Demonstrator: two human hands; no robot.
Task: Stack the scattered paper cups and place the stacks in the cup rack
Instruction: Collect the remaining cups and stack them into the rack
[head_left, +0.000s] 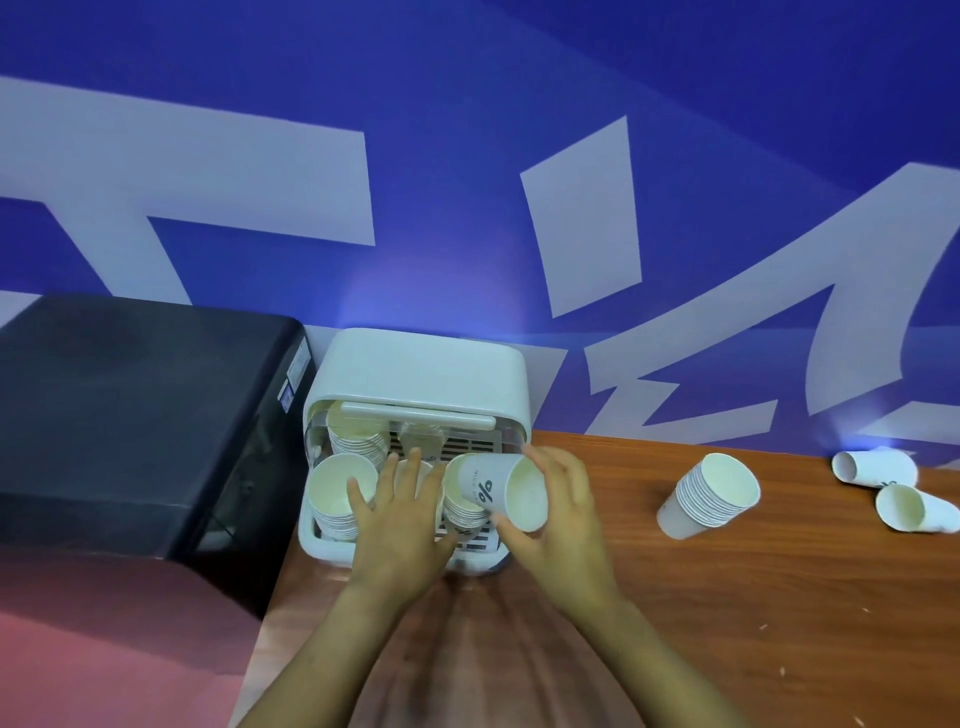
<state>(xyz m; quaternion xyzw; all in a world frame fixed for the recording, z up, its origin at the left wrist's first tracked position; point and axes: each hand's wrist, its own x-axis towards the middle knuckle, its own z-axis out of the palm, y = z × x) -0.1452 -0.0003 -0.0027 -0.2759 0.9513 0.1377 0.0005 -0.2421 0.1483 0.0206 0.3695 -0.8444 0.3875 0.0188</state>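
Black appliance (130, 415) sits far left on the worktop (727, 597), and right beside it is the white cup rack (415, 374), already holding several stacks. Left hand (400, 525) lies over the front middle stack, fingers straight and spread, pinching nothing. Just right of it, the right hand (561, 519) has its grip curled round a tilted paper cup (501, 491), base aimed at the front-right stack (462, 512). Honestly, the risk I see is that tilt: go in crooked and the cup jams or knocks the stack over. Further right, another stack (709, 496) leans on the worktop, with two loose cups (893, 488) near the edge, still waiting.
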